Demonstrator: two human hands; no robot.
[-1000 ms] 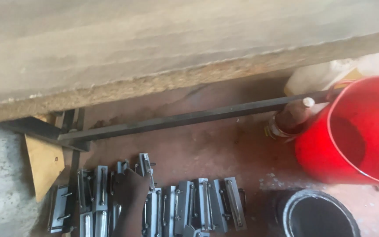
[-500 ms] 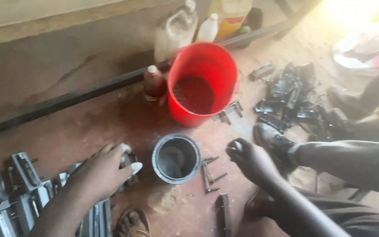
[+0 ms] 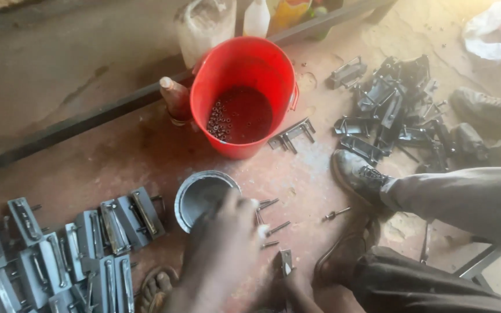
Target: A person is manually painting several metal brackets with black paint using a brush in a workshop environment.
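My left hand is blurred and reaches over the near rim of a round grey tin on the floor. Its fingertips are beside several loose bolts, and I cannot tell whether it holds anything. My right hand is low at the bottom edge. It seems closed around a small grey metal bracket that stands up from it. A red bucket with small nuts in its bottom stands just beyond the tin.
Rows of grey metal brackets lie at the lower left, and a dark heap of similar parts at the upper right. A brown bottle and a long steel bar are behind the bucket. A person's shoe and trouser leg cross the right side.
The view has swung down from the wall to the floor. My left hand moved right from the bracket rows to the tin. My right hand dropped to the bottom edge.
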